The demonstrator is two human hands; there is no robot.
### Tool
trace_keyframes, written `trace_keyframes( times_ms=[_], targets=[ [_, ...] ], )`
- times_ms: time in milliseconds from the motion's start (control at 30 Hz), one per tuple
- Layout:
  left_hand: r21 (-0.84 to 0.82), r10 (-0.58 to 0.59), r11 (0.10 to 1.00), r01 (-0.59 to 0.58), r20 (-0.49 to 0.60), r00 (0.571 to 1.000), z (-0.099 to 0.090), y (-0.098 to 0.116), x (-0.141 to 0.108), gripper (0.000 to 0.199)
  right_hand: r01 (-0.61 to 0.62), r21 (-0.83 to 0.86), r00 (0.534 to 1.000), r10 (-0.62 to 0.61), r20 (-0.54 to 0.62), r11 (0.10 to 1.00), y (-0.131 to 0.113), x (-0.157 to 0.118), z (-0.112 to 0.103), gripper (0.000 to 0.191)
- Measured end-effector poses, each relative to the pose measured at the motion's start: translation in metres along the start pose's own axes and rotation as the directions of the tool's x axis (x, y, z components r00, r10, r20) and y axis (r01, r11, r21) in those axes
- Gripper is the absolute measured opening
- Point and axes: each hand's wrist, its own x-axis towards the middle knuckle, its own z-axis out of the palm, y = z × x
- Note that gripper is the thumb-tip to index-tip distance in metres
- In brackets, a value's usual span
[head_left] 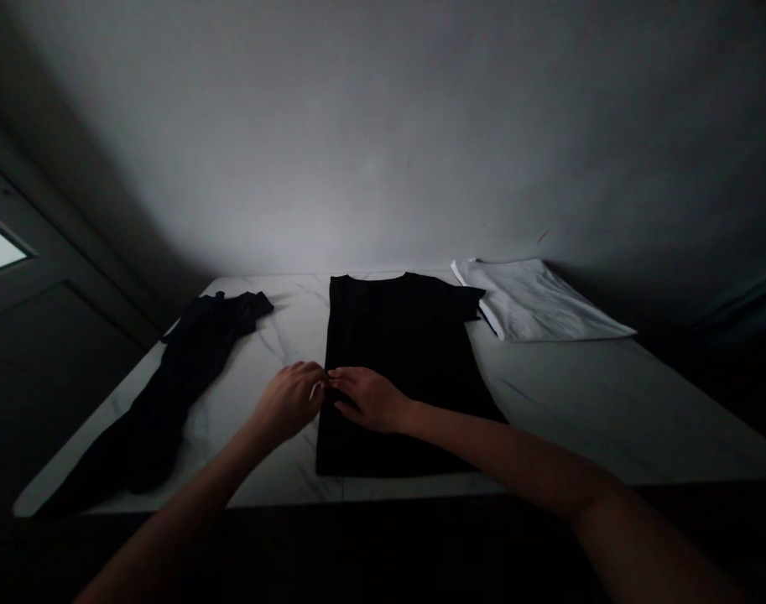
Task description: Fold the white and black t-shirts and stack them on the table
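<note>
My left hand (pixel 288 403) and right hand (pixel 370 400) are close together near the frame's center, fingertips almost meeting at the left edge of a black T-shirt (pixel 395 335) lying flat on a white marble desk (pixel 294 319); I cannot tell whether either grips it. A crumpled dark garment (pixel 181 394) lies lower left, a folded white garment (pixel 534 302) upper right

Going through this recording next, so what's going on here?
A person stands at a marble table, both bare hands at a black T-shirt laid flat. The right hand rests on the shirt, while the left hand is at its left edge, fingertips close to the right hand's. To the left lies a bunched dark garment; beyond the T-shirt, to the right, lies a folded white garment.
</note>
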Motion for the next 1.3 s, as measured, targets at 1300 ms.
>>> trace_keyframes(
  times_ms=[1300],
  targets=[
    [0.035,-0.391,0.899,0.437,-0.39,0.834,0.064,-0.125,0.323,0.033,-0.765,-0.121,0.631,0.7,-0.334,0.633,0.23,0.131,-0.037,0.029]
  ],
)
